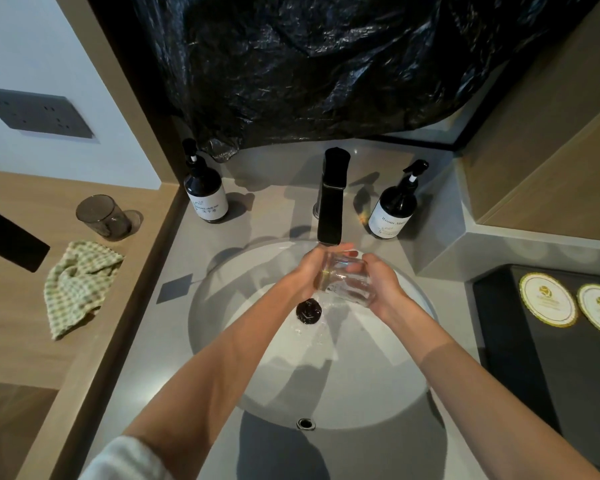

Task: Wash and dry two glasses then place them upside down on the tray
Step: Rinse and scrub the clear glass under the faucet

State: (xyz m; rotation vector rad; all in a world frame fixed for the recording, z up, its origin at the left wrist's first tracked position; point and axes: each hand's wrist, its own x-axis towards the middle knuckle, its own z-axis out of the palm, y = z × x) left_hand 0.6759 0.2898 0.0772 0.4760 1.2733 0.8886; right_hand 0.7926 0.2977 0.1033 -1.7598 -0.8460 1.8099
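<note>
A clear glass (pixel 345 278) is held on its side under the faucet (pixel 331 199), clasped between left hand (pixel 307 271) and right hand (pixel 381 282), above the sink (pixel 222 306); its long axis runs hand to hand.

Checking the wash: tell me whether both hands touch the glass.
Touching. The head view shows the left hand and right hand wrapped around the glass over the sink.
</note>
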